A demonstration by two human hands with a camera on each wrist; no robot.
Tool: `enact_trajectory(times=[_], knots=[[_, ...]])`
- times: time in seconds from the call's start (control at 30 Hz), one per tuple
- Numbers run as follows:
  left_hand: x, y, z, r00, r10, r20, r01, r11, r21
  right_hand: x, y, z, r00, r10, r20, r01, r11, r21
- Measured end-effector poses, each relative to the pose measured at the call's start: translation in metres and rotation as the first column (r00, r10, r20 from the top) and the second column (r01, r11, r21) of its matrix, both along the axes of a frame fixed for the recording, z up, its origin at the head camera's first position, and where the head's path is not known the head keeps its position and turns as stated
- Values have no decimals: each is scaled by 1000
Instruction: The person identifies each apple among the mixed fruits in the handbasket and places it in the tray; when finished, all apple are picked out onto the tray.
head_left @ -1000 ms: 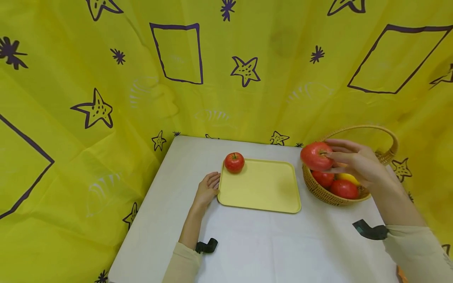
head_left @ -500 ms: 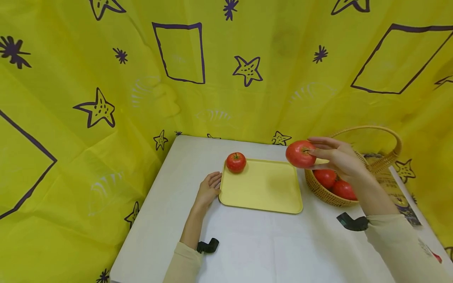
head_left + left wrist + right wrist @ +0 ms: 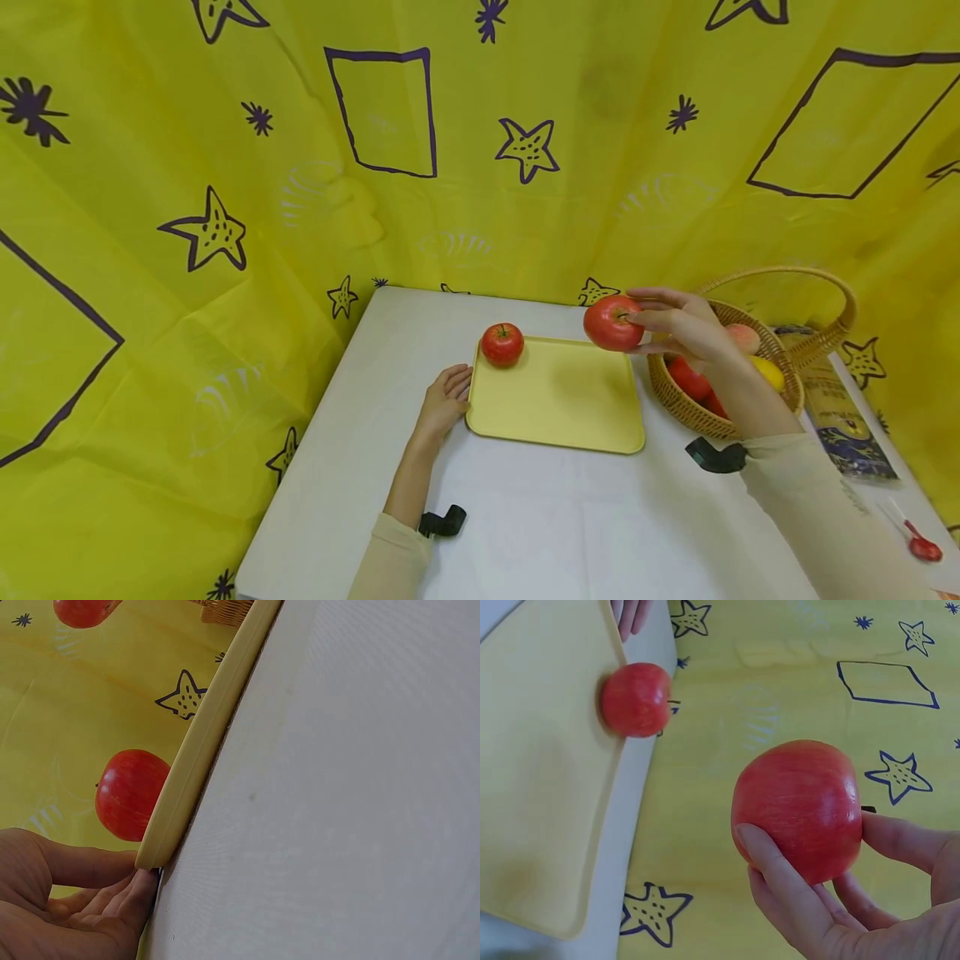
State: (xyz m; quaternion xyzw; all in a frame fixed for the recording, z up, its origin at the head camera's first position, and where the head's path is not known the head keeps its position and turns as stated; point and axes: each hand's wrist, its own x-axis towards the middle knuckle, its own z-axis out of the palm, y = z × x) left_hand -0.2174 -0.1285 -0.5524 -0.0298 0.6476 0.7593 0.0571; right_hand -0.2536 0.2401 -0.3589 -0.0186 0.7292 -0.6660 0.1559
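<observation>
I have the right arm (image 3: 798, 492) slanting toward the far edge of the bench (image 3: 517, 537), the right hand (image 3: 684, 328) holding up an apple (image 3: 612, 323) near the tray's (image 3: 551, 404) far-right corner. My left arm (image 3: 411, 479) extends straighter, the left hand (image 3: 442, 404) pinching the tray's left rim. A second apple (image 3: 502, 344) sits at its far-left corner.

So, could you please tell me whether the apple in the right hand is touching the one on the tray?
Apart: in the right wrist view, yellow cloth shows between the held apple and the other apple on the tray.
</observation>
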Motion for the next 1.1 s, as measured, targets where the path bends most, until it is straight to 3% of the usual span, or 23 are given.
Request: enact_trajectory(times=[0.17,1.1], knots=[[0,-1,1,1000,-2,-6,2,1000,6,-7,-12,-5,1000,1,7,-1,999,40],[-1,-1,-2,1000,-5,-17,5,1000,-9,-39,-55,-47,997,-7,71,7,1000,-3]])
